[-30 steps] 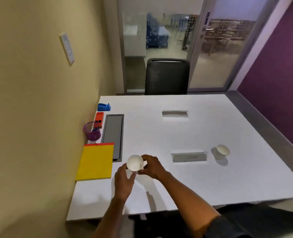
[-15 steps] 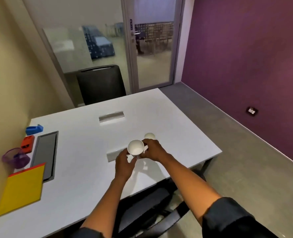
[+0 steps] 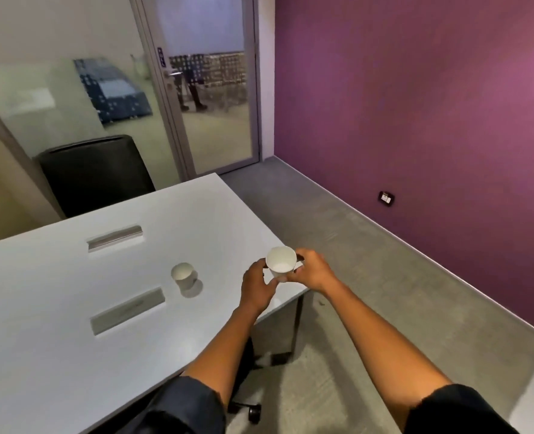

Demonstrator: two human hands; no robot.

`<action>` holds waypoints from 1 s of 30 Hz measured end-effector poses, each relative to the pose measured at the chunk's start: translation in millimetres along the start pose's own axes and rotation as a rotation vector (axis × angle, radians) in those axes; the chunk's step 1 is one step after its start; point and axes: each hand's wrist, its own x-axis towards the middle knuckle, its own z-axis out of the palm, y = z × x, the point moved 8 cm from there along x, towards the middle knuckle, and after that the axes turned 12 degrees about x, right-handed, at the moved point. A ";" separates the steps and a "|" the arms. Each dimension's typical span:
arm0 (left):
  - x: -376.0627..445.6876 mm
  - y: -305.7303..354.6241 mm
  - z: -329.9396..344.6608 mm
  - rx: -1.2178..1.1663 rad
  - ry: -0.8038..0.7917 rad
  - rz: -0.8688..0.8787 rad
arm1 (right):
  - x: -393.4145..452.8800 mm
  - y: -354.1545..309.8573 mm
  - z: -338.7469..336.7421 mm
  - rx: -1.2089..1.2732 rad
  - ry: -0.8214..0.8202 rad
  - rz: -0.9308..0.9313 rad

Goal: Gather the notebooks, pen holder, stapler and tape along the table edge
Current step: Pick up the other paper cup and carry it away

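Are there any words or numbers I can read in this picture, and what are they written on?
None can be read.
Small blue sign on the glass door: white marks, too blurred to read.
Black wall socket on the purple wall: too small to tell any marking.
White paper cup held by both hands, and second cup on the table: no print shows.

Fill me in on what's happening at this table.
A person holds a white paper cup in both hands, the left hand and the right hand, near the right corner of the white table. A second cup stands on the table to the left. No notebooks, pen holder, stapler or tape are in view.
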 end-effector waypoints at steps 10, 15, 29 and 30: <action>111.1 92.2 147.5 -0.008 -0.112 0.041 | 88.2 81.6 -153.4 -0.048 0.083 0.066; 191.4 138.5 198.2 -0.064 -0.115 0.026 | 163.9 98.2 -223.0 -0.084 0.087 0.081; 372.8 153.2 256.2 -0.026 -0.062 -0.111 | 369.4 138.1 -279.0 -0.004 -0.098 0.096; 390.8 150.7 259.6 -0.019 -0.045 -0.125 | 391.7 139.2 -278.8 0.004 -0.123 0.089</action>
